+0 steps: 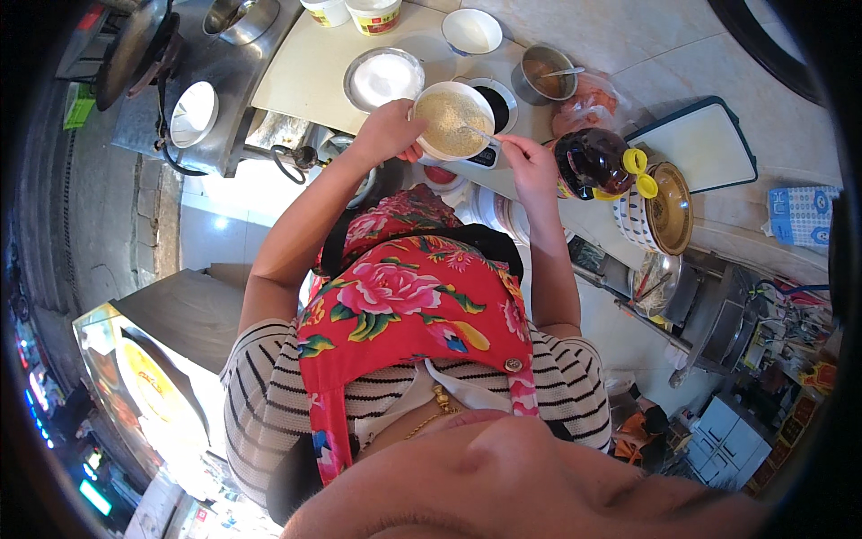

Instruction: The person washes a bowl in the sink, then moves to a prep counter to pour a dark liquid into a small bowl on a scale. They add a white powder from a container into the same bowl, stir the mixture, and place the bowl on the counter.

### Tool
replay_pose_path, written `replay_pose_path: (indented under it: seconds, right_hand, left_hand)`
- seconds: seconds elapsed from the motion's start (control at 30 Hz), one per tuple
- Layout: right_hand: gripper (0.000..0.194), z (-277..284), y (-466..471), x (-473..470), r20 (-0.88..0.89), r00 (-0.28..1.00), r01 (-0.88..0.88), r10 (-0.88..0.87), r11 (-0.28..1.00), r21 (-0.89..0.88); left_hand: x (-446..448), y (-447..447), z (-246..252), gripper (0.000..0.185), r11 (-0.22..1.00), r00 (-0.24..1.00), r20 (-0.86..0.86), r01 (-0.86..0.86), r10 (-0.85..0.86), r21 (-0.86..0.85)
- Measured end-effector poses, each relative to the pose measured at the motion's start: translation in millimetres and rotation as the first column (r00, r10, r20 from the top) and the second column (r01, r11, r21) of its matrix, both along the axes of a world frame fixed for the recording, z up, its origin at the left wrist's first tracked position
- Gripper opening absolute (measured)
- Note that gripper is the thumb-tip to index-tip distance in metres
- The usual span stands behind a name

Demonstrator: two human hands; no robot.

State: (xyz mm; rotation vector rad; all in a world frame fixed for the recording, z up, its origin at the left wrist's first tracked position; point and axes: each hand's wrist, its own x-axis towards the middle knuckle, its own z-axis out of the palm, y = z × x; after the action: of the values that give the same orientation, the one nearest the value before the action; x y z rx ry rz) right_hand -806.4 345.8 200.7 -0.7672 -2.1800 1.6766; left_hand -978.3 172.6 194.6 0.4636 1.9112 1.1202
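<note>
My left hand (390, 133) grips the near-left rim of a white bowl (423, 149), its thumb over the edge. Inside the bowl lies a pale yellow, grainy substance (448, 121). Between the fingers of my right hand (531, 165) is the handle of a metal spoon (495, 140), whose head dips into the grains. A digital kitchen scale (486, 157) shows partly under the bowl; whether the bowl rests on it I cannot tell. Just beyond stand a metal dish of white powder (384, 79) and a white bowl of dark liquid (512, 101).
To the right are a large bottle of dark liquid (592, 162), stacked patterned bowls (633, 215) and a green-edged white cutting board (707, 145). A steel pot (524, 82) with a spoon, an empty white bowl (471, 30) and tubs (374, 17) stand farther back. A steel counter (145, 128) is left.
</note>
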Motion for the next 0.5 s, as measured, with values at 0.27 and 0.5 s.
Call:
replay_pose_path:
  seconds: [0.27,0.5]
  right_hand:
    - [0.020,-3,19,5,-0.062,0.995,0.079,-0.082,0.995,-0.055]
    - [0.020,-31,56,7,-0.009,0.977,0.213,-0.214,0.974,-0.079]
  left_hand:
    - [-3,0,-2,0.041,1.000,1.000,0.002,-0.006,0.006,0.002]
    - [-4,-5,-7,0.040,0.999,1.000,-0.002,-0.031,0.031,-0.020]
